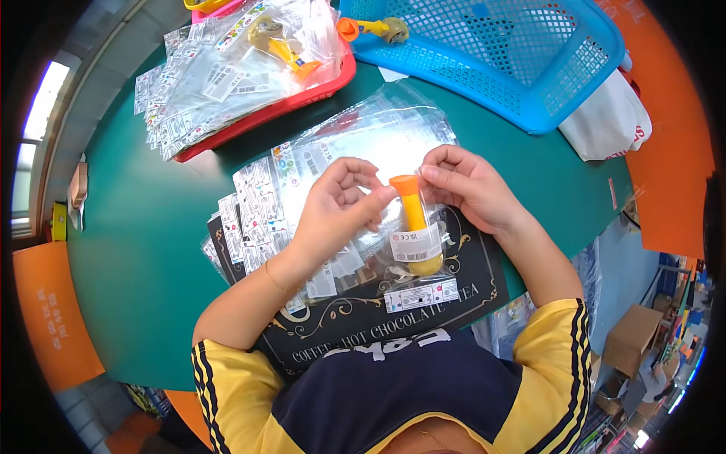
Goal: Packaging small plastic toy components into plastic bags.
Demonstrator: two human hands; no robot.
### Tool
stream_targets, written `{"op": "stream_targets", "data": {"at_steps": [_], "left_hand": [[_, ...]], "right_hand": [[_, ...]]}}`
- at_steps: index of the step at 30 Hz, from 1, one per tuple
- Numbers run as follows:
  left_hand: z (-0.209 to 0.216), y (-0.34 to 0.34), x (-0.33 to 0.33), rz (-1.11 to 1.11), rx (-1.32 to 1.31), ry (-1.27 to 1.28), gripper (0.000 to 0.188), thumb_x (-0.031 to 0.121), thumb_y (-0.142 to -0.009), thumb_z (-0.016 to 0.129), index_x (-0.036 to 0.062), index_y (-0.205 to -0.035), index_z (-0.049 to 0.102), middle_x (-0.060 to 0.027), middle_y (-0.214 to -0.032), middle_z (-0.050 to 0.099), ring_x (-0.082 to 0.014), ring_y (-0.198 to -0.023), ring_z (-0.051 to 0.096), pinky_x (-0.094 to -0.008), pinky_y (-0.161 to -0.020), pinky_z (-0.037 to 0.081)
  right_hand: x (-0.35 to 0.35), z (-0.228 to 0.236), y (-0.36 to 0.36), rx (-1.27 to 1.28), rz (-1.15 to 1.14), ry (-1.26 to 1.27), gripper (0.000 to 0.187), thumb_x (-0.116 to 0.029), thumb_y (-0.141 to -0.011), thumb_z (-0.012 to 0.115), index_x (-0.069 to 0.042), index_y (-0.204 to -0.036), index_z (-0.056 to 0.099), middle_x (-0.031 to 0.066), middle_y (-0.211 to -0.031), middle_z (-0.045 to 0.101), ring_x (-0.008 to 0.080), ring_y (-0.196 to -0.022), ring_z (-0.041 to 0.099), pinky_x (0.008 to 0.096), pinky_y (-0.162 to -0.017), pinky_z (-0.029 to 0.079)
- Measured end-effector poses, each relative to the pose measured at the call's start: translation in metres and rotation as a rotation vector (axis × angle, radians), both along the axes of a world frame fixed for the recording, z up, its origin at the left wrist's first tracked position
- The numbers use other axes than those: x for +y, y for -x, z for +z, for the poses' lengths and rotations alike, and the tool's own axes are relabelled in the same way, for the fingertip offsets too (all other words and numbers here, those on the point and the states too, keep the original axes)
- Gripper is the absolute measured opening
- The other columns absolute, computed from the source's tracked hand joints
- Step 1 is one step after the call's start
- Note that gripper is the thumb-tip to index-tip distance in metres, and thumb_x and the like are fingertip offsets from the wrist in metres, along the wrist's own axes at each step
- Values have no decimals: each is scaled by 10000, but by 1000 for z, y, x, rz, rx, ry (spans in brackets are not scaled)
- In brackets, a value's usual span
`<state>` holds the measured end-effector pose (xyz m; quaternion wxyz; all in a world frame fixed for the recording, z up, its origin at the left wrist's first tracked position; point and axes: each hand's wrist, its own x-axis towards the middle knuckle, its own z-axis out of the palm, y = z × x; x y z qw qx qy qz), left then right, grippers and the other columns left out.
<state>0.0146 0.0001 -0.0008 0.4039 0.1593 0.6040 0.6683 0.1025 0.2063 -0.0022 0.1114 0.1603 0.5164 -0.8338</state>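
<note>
A clear plastic bag holds a yellow toy with a flared orange end and a rounded lower end. A white printed label crosses the toy's middle, and a printed strip runs along the bag's bottom. My left hand has its fingers curled, the thumb tip pinching the bag's upper left edge beside the orange end. At the upper right edge, my right hand grips the film between thumb and fingers. Underneath lie a fanned stack of flat clear bags and a black decorated placemat.
On the green table, a red tray at the back left carries piled bags, one with a similar toy inside. A blue mesh basket stands back right, another toy at its left rim. White cloth lies beside it.
</note>
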Motion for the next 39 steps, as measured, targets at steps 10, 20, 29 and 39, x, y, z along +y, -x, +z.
{"op": "stream_targets", "data": {"at_steps": [10,20,29,39], "left_hand": [[-11,-1,0,-33,-92,-113,98,87,-891,603,10,-936,561,-55,-855,626,-97,-778,596,-217,-697,490],[-16,0,3,93,-114,-243,59,51,-916,539,4,-892,512,-99,-1024,600,-133,-891,597,-279,-875,500],[-11,-7,1,45,132,-145,69,36,-903,565,25,-930,502,-68,-983,590,-59,-823,542,-183,-702,442],[-15,-6,0,30,-15,-322,88,0,-899,512,45,-893,438,-78,-956,560,-116,-878,562,-261,-822,475]], "right_hand": [[-6,0,-3,51,34,47,109,-153,-909,576,-82,-980,533,-7,-937,574,82,-864,576,242,-763,492],[-7,-2,-2,-7,-57,147,85,-148,-919,549,-76,-954,524,-3,-970,569,92,-908,565,260,-810,480],[-9,-3,-4,55,57,91,139,-103,-872,636,-45,-966,553,23,-914,598,100,-865,601,235,-806,485],[-9,-7,-3,78,-4,101,101,-100,-905,583,-42,-958,520,33,-904,586,94,-845,578,215,-757,458]]}}
